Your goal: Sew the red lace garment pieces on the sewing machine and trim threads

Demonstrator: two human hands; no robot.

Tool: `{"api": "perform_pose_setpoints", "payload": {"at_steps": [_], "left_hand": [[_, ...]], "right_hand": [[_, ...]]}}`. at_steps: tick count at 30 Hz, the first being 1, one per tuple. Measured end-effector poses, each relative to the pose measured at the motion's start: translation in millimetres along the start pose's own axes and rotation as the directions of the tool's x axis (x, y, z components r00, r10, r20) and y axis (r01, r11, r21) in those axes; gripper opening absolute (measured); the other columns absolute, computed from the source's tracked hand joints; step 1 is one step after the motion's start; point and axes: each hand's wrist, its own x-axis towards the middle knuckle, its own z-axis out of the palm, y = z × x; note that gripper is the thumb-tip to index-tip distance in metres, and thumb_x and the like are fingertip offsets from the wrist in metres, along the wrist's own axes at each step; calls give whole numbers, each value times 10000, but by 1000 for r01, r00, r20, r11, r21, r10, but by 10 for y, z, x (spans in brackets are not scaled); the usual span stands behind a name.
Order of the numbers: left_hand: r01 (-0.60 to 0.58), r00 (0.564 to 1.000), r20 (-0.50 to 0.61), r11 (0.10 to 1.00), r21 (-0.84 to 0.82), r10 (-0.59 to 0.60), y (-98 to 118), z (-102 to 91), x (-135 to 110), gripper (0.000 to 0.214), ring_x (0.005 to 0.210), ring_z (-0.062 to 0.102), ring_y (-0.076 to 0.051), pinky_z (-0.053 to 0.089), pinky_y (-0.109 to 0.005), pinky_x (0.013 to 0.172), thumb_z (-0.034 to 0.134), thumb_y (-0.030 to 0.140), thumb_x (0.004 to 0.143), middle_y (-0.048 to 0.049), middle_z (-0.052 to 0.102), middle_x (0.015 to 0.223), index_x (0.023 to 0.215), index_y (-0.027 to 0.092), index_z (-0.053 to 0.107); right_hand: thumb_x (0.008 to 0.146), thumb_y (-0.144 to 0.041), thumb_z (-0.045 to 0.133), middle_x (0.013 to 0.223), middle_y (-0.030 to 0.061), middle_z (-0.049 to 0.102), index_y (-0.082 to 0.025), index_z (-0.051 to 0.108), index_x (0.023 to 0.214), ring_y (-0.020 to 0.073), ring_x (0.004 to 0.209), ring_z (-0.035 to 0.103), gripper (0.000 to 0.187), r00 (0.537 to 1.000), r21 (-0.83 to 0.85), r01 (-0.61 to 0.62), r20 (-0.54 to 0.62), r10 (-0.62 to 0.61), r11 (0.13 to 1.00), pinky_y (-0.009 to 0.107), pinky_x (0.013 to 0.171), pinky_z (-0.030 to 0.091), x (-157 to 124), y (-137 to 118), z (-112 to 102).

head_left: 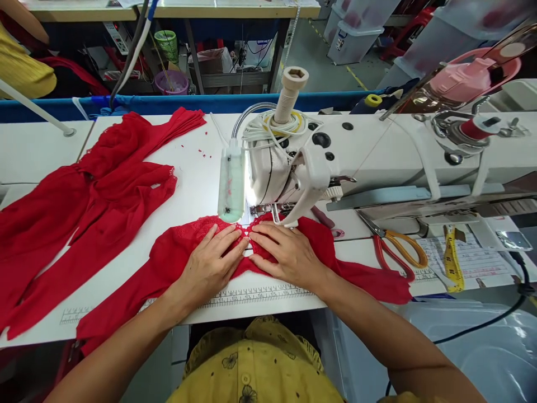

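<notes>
A red garment with lace edging (170, 252) lies spread across the front of the sewing machine's white bed. My left hand (213, 263) rests on its left part, fingers stretched out over the lace. On the other side of a narrow gap in the lace, my right hand (289, 254) lies on the fabric with its fingers extended. Both hands press the cloth down just in front of the presser foot (276, 211) of the sewing machine (272, 168). The needle itself cannot be made out.
More red garments (88, 190) are heaped at the left. Scissors (390, 240) with orange and red handles lie right, near a yellow tape measure (452, 260) and a paper sheet (482, 260). A pale green guard (231, 182) hangs beside the machine head. Another person's yellow sleeve (25, 67) shows upper left.
</notes>
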Motion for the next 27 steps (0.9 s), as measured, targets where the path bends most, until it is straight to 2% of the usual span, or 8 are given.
{"api": "perform_pose_setpoints", "payload": {"at_steps": [13, 17, 22, 27], "left_hand": [[-17, 999, -38, 999, 33, 18, 11, 2, 3, 377, 1289, 580, -281, 421, -519, 1137, 514, 192, 981, -156, 637, 1354, 1348, 115, 561], [-29, 998, -54, 999, 29, 30, 12, 6, 6, 363, 1296, 576, -295, 433, -530, 1129, 523, 183, 975, -174, 640, 1344, 1320, 84, 572], [-21, 996, -80, 998, 51, 25, 18, 7, 1, 323, 1294, 580, -291, 432, -526, 1130, 533, 163, 968, -158, 657, 1326, 1276, 93, 601], [-30, 997, -74, 999, 44, 33, 10, -3, 9, 325, 1295, 577, -299, 435, -535, 1124, 530, 168, 969, -169, 644, 1343, 1275, 86, 605]], "right_hand": [[970, -384, 567, 1285, 83, 668, -196, 630, 1278, 255, 1135, 624, 367, 1000, -16, 12, 22, -12, 1000, 404, 953, 498, 1, -5, -16], [975, -366, 557, 1276, 81, 664, -218, 638, 1274, 249, 1130, 612, 344, 999, -52, 21, 34, -19, 998, 392, 906, 489, 17, -31, -26], [970, -330, 551, 1273, 96, 655, -202, 652, 1245, 259, 1147, 589, 319, 997, -94, 27, 68, -20, 995, 392, 902, 470, 30, -56, -35], [977, -370, 545, 1294, 82, 649, -219, 637, 1285, 248, 1141, 593, 355, 998, -48, 7, 57, -4, 999, 399, 937, 467, 9, -28, -21]]}}
